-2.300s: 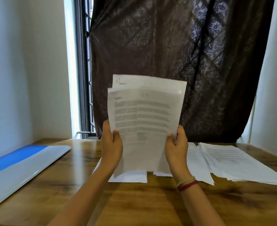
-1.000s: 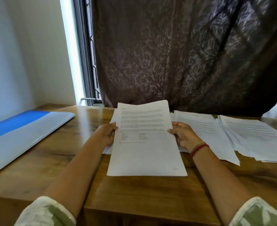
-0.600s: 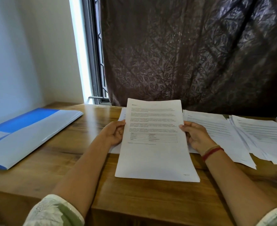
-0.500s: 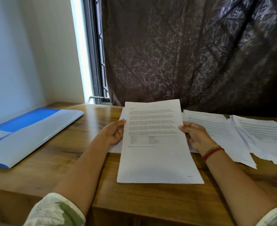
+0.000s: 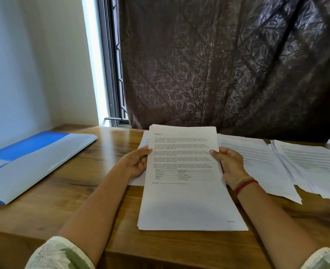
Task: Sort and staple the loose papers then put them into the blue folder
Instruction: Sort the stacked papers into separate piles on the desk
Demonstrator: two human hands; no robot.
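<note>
Left hand (image 5: 136, 164) and right hand (image 5: 231, 166) pinch one paper stack (image 5: 187, 200), thumbs on top; perhaps three loose piles (image 5: 261, 164) partly hidden behind; one blue folder (image 5: 30, 162) far left.

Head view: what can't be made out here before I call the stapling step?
All in the head view:
- Held stack: top page hides the sheet count; body text too small.
- Sheet beneath it: mostly covered by stack and left hand.
- Right-hand pile: cut off by the frame's right edge.
- Blue folder: cut off at left; cover hides any contents.
</note>
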